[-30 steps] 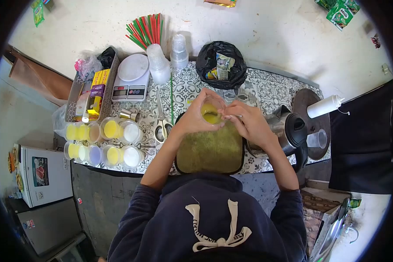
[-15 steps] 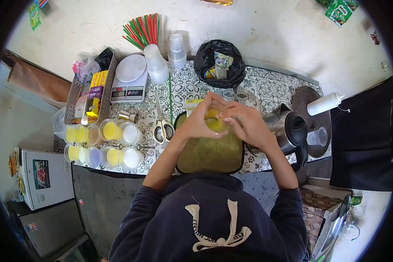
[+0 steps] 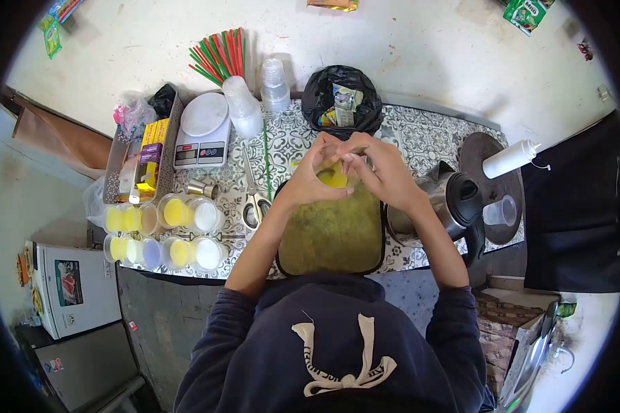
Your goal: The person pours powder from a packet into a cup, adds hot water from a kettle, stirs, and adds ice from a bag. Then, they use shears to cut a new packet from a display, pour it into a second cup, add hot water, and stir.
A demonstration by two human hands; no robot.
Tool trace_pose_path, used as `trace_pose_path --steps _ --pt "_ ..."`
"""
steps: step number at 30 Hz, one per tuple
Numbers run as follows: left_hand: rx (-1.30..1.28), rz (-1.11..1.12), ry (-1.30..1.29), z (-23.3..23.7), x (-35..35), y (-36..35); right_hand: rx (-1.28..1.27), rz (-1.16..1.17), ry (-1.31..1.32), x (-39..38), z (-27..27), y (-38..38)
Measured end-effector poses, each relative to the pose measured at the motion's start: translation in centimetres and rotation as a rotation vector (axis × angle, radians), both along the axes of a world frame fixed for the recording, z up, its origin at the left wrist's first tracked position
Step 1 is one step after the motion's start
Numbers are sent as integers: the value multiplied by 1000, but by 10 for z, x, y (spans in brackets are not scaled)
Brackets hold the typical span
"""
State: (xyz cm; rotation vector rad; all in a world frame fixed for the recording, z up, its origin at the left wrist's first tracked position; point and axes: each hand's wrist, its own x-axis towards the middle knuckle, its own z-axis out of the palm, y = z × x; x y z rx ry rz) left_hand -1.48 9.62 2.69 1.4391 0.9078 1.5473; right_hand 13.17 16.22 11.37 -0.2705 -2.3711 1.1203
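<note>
My left hand (image 3: pixel 308 175) is wrapped round a clear plastic cup (image 3: pixel 344 186) with yellow contents (image 3: pixel 333 177), tilted toward me. My right hand (image 3: pixel 381 168) is closed at the cup's rim, fingers pinched on what looks like a metal spoon (image 3: pixel 369 162). Only a bit of its handle shows; its lower end is hidden. Both hands are above the far part of a green-brown mat (image 3: pixel 331 241) with a dark edge. Scissors (image 3: pixel 253 199) lie left of the mat, and a steel kettle (image 3: pixel 455 203) stands to its right.
Several cups of powder (image 3: pixel 207 253) stand in two rows at left. Behind them are a basket (image 3: pixel 114 168) of packets, a kitchen scale (image 3: pixel 201 138), stacked cups (image 3: pixel 244 110) and straws (image 3: pixel 220 55). A black bag-lined bin (image 3: pixel 317 89) and squeeze bottle (image 3: pixel 506 162) stand farther back.
Both hands and the cup have risen slightly away from my body. My right hand has moved up over the cup's rim, and less of the metal handle shows.
</note>
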Motion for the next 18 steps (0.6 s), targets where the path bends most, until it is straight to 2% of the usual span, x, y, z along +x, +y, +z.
trace_pose_path --steps 1,3,4,6,7,9,10,12,16,18 --pt "0 1 1 -1 -1 0 0 1 1 -1 0 -1" --pt "22 129 17 -1 -1 0 236 -36 -10 -1 0 -5" --pt "21 128 17 -2 0 0 235 -37 -11 -1 -1 -8" --pt "64 255 25 -3 1 1 459 -114 2 -3 -1 -15" --pt "63 254 26 -5 3 1 458 -114 2 -4 -2 -17" --pt "54 326 17 -10 9 -1 171 -229 -99 -6 -4 -20" --pt "52 325 17 -13 11 -2 168 -231 -100 -6 -7 -22" --pt "118 423 51 -22 15 -2 32 -247 45 -7 -18 -23" --pt "164 477 147 -43 20 -11 95 -221 59 -1 -49 -20" --pt "210 648 335 -54 23 -17 222 -255 14 4 -57 -25"
